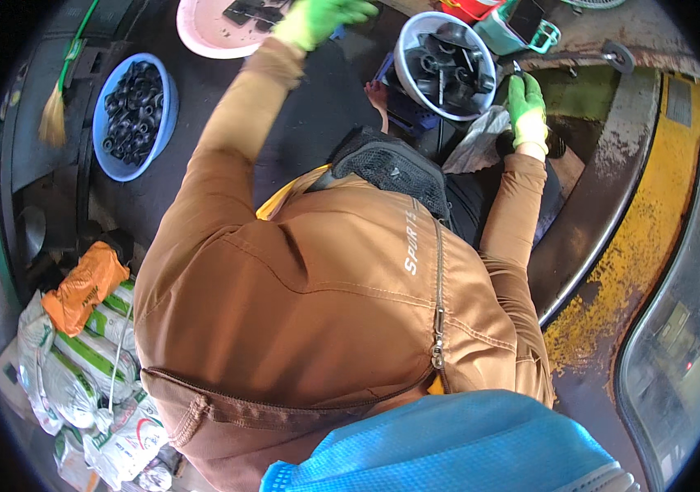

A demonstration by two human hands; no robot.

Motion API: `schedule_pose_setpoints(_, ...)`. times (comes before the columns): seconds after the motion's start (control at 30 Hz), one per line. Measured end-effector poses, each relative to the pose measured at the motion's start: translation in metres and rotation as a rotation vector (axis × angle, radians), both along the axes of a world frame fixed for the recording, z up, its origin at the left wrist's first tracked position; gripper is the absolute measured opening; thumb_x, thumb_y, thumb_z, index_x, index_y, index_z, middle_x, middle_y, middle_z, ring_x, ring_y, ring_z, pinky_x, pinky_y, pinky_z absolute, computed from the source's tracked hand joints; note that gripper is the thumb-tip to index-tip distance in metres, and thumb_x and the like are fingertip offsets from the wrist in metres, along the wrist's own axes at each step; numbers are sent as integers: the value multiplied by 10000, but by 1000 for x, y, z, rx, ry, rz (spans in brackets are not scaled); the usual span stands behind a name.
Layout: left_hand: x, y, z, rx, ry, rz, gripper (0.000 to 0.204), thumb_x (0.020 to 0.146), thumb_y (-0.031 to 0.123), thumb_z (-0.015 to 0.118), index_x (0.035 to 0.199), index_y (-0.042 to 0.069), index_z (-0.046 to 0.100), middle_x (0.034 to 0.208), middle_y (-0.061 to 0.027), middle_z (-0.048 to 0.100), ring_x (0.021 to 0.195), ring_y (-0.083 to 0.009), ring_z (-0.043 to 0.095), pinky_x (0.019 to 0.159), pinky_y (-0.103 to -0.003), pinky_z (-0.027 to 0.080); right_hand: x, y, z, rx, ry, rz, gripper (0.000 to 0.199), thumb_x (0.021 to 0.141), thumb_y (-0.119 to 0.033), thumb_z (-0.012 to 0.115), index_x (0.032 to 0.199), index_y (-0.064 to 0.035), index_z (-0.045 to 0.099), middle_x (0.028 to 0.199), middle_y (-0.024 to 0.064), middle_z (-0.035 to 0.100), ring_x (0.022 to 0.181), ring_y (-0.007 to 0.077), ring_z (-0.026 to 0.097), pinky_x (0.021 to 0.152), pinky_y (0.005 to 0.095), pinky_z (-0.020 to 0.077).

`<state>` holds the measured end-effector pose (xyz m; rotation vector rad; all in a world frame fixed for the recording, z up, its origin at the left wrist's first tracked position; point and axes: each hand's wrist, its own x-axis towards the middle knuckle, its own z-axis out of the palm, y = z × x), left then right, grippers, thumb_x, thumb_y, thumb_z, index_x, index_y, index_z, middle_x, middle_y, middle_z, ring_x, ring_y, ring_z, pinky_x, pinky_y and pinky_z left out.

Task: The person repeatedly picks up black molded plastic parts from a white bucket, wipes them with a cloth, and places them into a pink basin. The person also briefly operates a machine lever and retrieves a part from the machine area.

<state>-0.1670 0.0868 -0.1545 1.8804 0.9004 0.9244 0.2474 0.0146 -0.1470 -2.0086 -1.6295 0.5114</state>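
Note:
My left hand [321, 23], in a green and yellow glove, reaches over the right rim of a pink basin [217, 51]. Its fingers are stretched out to the right, and I see nothing held in them. Dark flat pieces [253, 13] lie in that basin. My right hand [528, 113], gloved alike, is on the right beside a pale blue basin [405, 78] of black ring-ended parts [448, 70]. Its fingers are bent together, and a small dark pointed tip [517, 67] sticks out past them; what it belongs to is hidden.
A blue basin [171, 107] of black rubbery parts [134, 113] stands at the left, near a broom [53, 119]. White sacks [91, 369] and an orange bag [87, 287] lie lower left. A worn yellow machine frame [612, 279] runs along my right; a mint-green container [501, 34] stands far right.

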Motion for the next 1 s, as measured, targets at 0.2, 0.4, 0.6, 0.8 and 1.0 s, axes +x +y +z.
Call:
schedule_pose_setpoints(0.2, 169, 13, -45, 105, 882, -254, 462, 798, 166, 619, 1260, 154, 601, 1154, -166, 657, 1048, -326, 641, 914, -425, 494, 4, -9, 4, -48, -95, 0, 494, 910, -420, 497, 1209, -42, 607, 1202, 244, 607, 1142, 398, 563, 971, 438, 430)
schedule_pose_setpoints(0.4, 192, 27, -89, 105, 1027, -297, 446, 744, 39, 623, 1185, 107, 631, 1214, -173, 602, 1108, -352, 592, 937, -439, 467, 2, -19, 6, -165, -86, 87, 512, 904, -441, 491, 1251, -77, 588, 1201, 229, 616, 1158, 391, 559, 955, 445, 434)
schedule_pose_setpoints(0.6, 169, 18, -13, 291, 716, 40, 558, 704, 255, 770, 1219, 128, 595, 1168, -154, 632, 1076, -341, 603, 926, -437, 479, -29, -13, 15, -184, 83, -6, 774, 800, -549, 653, 1308, 22, 528, 1050, 187, 690, 905, 277, 679, 824, 374, 503)
schedule_pose_setpoints(0.8, 154, -34, 61, 391, 49, 128, 662, 628, 362, 822, 1185, 71, 616, 1057, -158, 669, 999, -341, 637, 882, -418, 505, -74, -26, 43, -54, 1141, -70, 392, 857, -278, 699, 1136, -11, 632, 849, 19, 650, 603, 63, 542, 482, 210, 411)
schedule_pose_setpoints(1.0, 142, -53, 105, 643, -40, -2, 593, 636, 413, 842, 1088, 76, 659, 1030, -116, 664, 940, -326, 637, 882, -415, 490, -97, -57, 72, -59, 1619, -173, 266, 944, -250, 572, 1142, -78, 621, 888, 21, 663, 682, 107, 618, 491, 237, 459)
